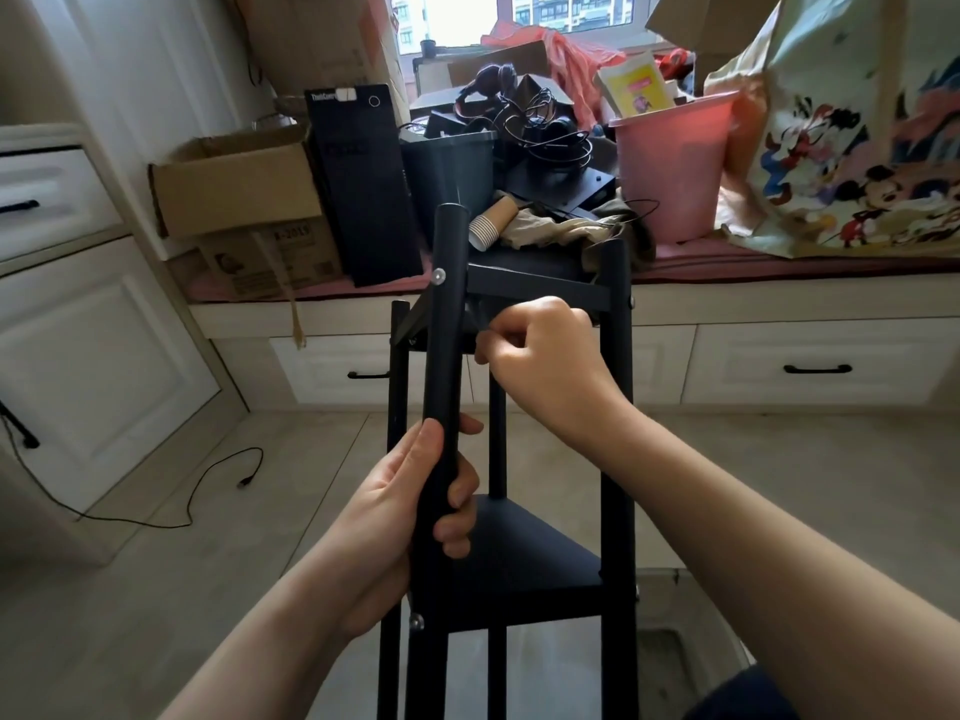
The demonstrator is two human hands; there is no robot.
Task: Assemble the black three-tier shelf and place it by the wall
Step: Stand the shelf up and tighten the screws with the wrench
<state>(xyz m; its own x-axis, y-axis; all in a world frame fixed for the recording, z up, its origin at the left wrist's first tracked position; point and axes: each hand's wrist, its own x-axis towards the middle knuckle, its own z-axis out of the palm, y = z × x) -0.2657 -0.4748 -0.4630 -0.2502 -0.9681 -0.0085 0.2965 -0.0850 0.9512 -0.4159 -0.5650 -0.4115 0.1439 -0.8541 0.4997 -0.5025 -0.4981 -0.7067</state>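
The black shelf frame (615,407) stands in the middle of the view, with a top tier near the window seat and a lower black tier (524,558) below my hands. My left hand (410,517) grips the nearest black leg tube (444,356), which carries a silver screw head (439,274) near its top and another (415,622) low down. My right hand (540,350) is curled just under the top tier and pinches something small and thin; I cannot tell what it is. The other legs stand at the left and right of the frame.
Behind the shelf a window seat (779,304) with drawers holds cardboard boxes (234,184), a black computer tower (363,184), a pink bucket (675,168), a paper cup stack (491,226) and a cartoon-print bag (857,148). White cabinets (78,330) stand left. A black cable (171,491) lies on the tiled floor.
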